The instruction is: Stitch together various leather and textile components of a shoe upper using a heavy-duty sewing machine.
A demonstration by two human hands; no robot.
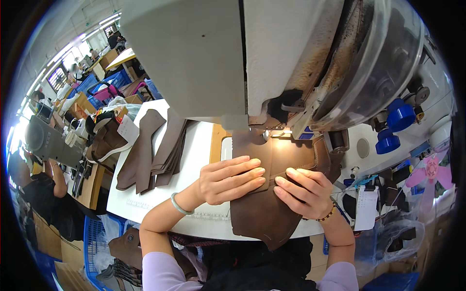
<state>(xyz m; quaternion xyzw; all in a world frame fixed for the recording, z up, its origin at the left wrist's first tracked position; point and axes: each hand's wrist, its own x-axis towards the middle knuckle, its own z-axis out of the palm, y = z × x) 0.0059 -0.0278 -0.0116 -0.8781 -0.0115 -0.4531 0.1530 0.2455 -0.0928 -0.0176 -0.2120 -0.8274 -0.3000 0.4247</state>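
Note:
A brown leather shoe-upper piece lies under the head of a sewing machine, lit by a small lamp at the needle area. My left hand rests on its left part, fingers stretched out flat and pointing right. On the right part of the same leather lies my right hand, its fingers slightly bent and spread over the surface, thumb hidden. Seams run across the leather between the two hands. Its front end hangs over the table's near edge. The needle itself cannot be made out.
Stacked brown leather strips lie on the white table at left. Beyond them stands a brown shoe. Blue thread spools and a pink fan are at right. A blue basket sits lower left, near another person.

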